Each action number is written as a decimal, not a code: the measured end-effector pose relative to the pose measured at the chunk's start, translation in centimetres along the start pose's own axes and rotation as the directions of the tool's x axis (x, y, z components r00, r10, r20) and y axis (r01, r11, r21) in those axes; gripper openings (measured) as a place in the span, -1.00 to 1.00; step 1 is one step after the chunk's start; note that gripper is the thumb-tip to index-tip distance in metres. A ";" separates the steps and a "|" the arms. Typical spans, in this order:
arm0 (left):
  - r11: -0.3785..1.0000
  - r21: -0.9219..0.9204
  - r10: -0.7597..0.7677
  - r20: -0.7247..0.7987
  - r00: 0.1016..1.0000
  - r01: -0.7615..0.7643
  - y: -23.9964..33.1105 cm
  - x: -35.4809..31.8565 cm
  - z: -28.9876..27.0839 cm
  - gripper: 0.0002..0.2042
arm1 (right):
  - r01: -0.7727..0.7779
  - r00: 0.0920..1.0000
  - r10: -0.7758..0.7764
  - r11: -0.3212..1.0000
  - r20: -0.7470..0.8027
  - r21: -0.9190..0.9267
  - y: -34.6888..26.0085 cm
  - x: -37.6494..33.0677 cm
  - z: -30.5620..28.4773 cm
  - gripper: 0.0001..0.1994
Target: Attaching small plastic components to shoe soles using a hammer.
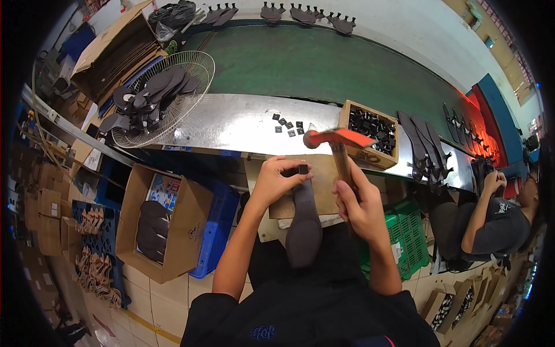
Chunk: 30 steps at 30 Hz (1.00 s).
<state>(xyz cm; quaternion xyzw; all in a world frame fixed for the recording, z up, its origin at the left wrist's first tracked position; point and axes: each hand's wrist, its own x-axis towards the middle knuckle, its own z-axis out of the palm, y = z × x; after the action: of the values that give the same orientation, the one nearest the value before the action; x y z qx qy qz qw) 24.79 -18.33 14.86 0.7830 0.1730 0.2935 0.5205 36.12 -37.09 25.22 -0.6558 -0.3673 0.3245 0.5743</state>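
My left hand point(273, 184) is closed at the far end of a dark grey shoe sole point(303, 234), its thumb and fingers around the heel. A small black square heel piece point(303, 169) shows between those fingertips. The wide toe part of the sole points toward my lap. In my right hand point(363, 205) is the wooden handle of a hammer point(342, 165); its orange-red head is raised above and right of the heel. Beneath the heel lies a worn tan board point(326, 188). Several loose black square pieces point(282, 121) lie on the metal ledge beyond my hands.
A wooden box point(345, 118) of black pieces stands on the ledge, with more soles point(413, 141) to its right. At left are a wire basket point(202, 75) of soles and a cardboard box point(185, 231). Behind runs a green conveyor belt point(306, 63). A co-worker point(500, 222) sits at right.
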 end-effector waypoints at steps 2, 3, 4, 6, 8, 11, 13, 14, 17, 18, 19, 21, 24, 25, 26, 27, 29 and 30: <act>0.999 -0.039 -0.001 0.001 1.000 0.001 0.1 0.2 0.3 -0.76 | 0.052 0.998 -0.054 0.990 -0.015 -0.128 -0.3 -1.9 -0.2 -0.46; 0.997 -0.072 -0.006 -0.007 1.000 0.005 0.2 0.3 0.5 -0.76 | 0.117 0.993 -0.120 0.964 0.004 -0.239 -0.3 -2.4 0.1 -0.47; 0.997 -0.076 -0.002 0.003 1.000 0.002 0.2 0.3 0.5 -0.76 | 0.178 0.983 -0.180 0.921 0.025 -0.346 -0.2 -2.9 0.4 -0.47; 0.999 -0.052 0.017 0.028 0.999 -0.016 0.1 0.2 0.3 -0.77 | 0.226 0.972 -0.233 0.894 0.029 -0.388 0.6 -3.0 0.8 -0.48; 0.997 -0.067 0.039 -0.019 0.999 -0.040 0.1 0.0 0.4 -0.82 | 0.269 0.963 -0.254 0.877 0.089 -0.398 0.5 -2.9 1.0 -0.48; 0.998 -0.007 -0.057 0.051 0.997 0.058 0.0 -0.6 -0.1 -0.61 | 0.293 0.954 -0.290 0.847 0.076 -0.443 -3.0 -3.7 0.4 -0.50; 0.963 0.256 0.071 0.073 0.995 -0.087 -0.2 -1.4 -0.1 -0.14 | 0.395 0.899 -0.437 0.799 0.013 -0.454 -3.6 -4.8 -0.3 -0.55; 0.963 0.254 0.071 0.072 0.995 -0.087 -0.2 -1.5 -0.1 -0.14 | 0.455 0.862 -0.507 0.785 -0.014 -0.421 -4.8 -5.4 -0.2 -0.59; 0.914 0.402 -0.133 0.170 0.976 0.054 0.5 -1.4 0.1 0.29 | 0.449 0.863 -0.505 0.754 0.013 -0.479 -0.1 -4.4 1.2 -0.58; 0.915 0.399 -0.130 0.173 0.976 0.051 0.6 -1.8 0.3 0.29 | 0.391 0.909 -0.416 0.811 0.040 -0.435 2.5 -3.0 1.8 -0.56; 0.913 0.405 -0.141 0.181 0.973 0.057 0.4 -2.2 0.1 0.30 | 0.385 0.908 -0.417 0.798 0.037 -0.464 3.3 -3.0 1.8 -0.54; 0.903 0.426 -0.142 0.157 0.977 0.062 -0.5 -1.8 -0.5 0.32 | 0.467 0.857 -0.512 0.717 0.063 -0.518 -0.2 -2.7 0.8 -0.56; 0.921 0.387 -0.131 0.196 0.972 0.046 0.2 -1.2 -0.1 0.34 | 0.481 0.833 -0.546 0.793 -0.088 -0.373 -4.5 -6.2 0.1 -0.61; 0.949 0.312 -0.089 0.149 0.985 0.039 0.5 -1.3 0.1 0.18 | 0.520 0.783 -0.621 0.683 -0.035 -0.513 -3.6 -5.8 0.3 -0.59; 0.948 0.315 -0.097 0.151 0.984 0.046 0.8 -1.5 0.0 0.18 | 0.547 0.731 -0.681 0.552 0.037 -0.630 -1.6 -4.8 0.8 -0.58; 0.896 0.443 -0.131 0.200 0.971 0.030 1.2 -1.4 -0.1 0.04 | 0.392 0.904 -0.423 0.756 0.066 -0.525 1.3 -3.5 1.7 -0.57; 0.891 0.453 -0.053 0.139 0.989 -0.016 0.5 -2.6 -0.5 -0.36 | 0.322 0.943 -0.324 0.825 0.079 -0.465 1.2 -4.1 1.6 -0.50; 0.892 0.444 0.059 0.072 0.996 -0.085 -0.3 -2.6 -0.2 -0.50 | 0.327 0.943 -0.310 0.816 0.116 -0.476 0.1 -4.1 0.9 -0.50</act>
<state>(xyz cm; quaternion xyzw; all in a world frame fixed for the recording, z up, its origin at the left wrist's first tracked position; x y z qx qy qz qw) 22.73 -19.57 13.89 0.8954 0.1915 0.2428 0.3205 33.23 -40.10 25.05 -0.7032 -0.5513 0.1310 0.4295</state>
